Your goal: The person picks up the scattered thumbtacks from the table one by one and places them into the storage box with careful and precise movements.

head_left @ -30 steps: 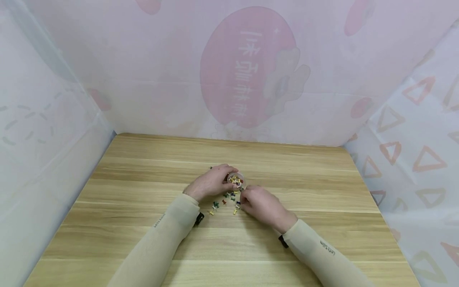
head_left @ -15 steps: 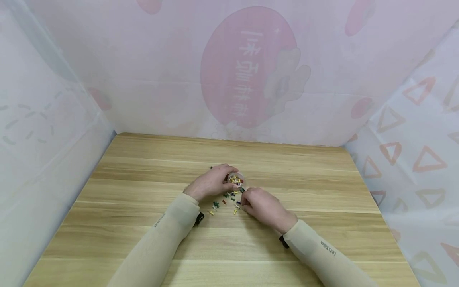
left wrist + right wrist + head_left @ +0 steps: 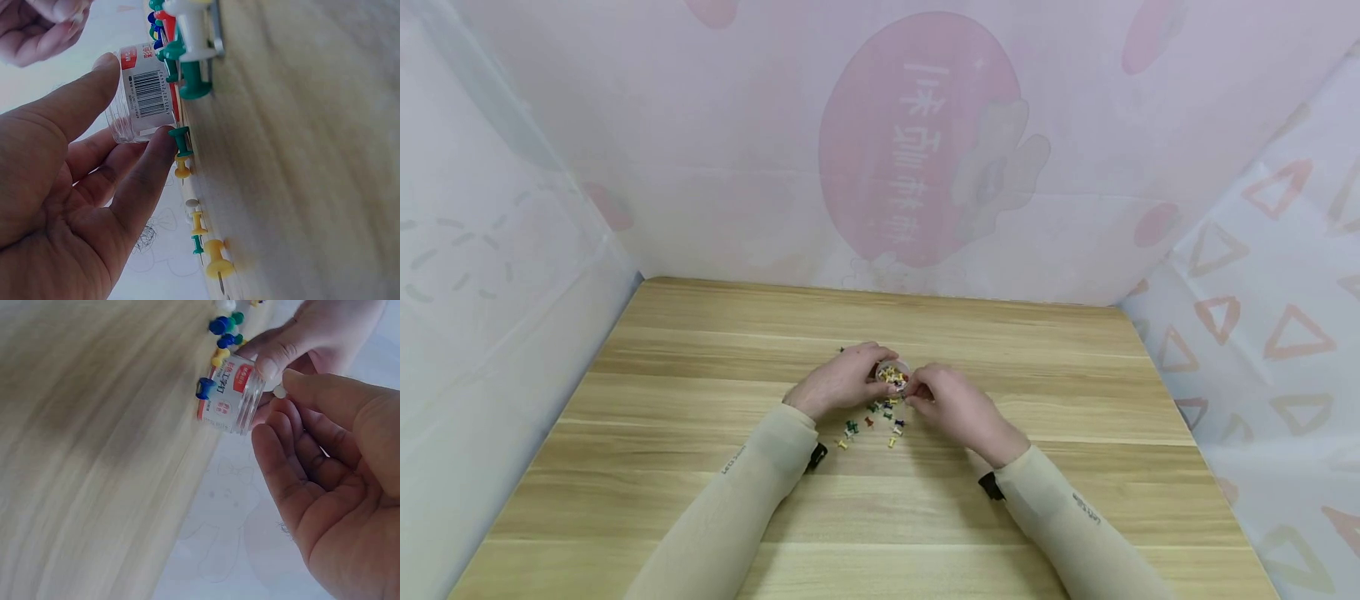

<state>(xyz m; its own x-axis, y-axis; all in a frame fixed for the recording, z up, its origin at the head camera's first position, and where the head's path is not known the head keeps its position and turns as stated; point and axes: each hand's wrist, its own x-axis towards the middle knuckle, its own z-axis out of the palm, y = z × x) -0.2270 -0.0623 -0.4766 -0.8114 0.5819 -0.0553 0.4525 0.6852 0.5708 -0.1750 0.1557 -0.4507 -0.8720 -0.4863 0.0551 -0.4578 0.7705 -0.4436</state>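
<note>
A small clear plastic jar [image 3: 149, 94] with a red and white label stands on the table, partly filled with push pins [image 3: 892, 379] in yellow, white and red. My left hand [image 3: 842, 382] grips it from the left, thumb on the near side and fingers round the far side. Close beside the jar's mouth is my right hand [image 3: 958, 408]. Its thumb and fingertips pinch a white push pin [image 3: 279, 392], mostly hidden by the fingers. Loose push pins lie around the jar, among them a yellow one [image 3: 217, 259] and a blue one [image 3: 204, 388].
The wooden table [image 3: 700, 500] carries several more scattered pins in front of the jar, including a red pin [image 3: 868, 422]. A dark pin [image 3: 842, 350] lies behind the left hand. Printed cloth walls [image 3: 737, 208] border the table at the back and sides.
My right hand has moved from the loose pins up to the jar's rim, uncovering a blue pin on the table. The left hand stays on the jar.
</note>
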